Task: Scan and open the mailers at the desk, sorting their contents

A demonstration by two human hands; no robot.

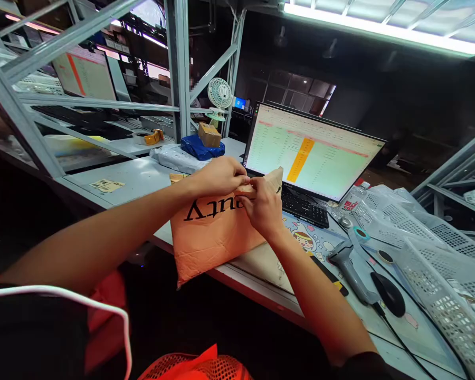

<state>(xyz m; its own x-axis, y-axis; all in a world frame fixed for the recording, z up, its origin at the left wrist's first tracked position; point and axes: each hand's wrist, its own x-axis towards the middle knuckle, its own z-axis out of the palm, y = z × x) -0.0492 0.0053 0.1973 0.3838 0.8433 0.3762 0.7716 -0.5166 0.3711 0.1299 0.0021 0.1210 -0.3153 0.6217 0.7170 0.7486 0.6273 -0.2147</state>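
Note:
An orange mailer bag (214, 237) with large black lettering, upside down to me, hangs partly over the table's front edge. My left hand (224, 174) pinches its upper edge with fingers curled in. Close beside it, my right hand (263, 206) grips the same edge, thumb and fingers pressed together on a folded part. The fingertips of both hands almost meet. A pale corner of the bag sticks up past my right hand. Beneath the bag, a beige package (265, 264) lies on the table, partly covered.
Behind the bag stand a monitor (301, 153) and a keyboard (304, 206). A barcode scanner (352, 272), a mouse (388, 293) and white plastic baskets (439, 285) are on the right. Wrapped parcels (201, 146) and a small carton (209, 134) sit by the metal rack post (177, 68).

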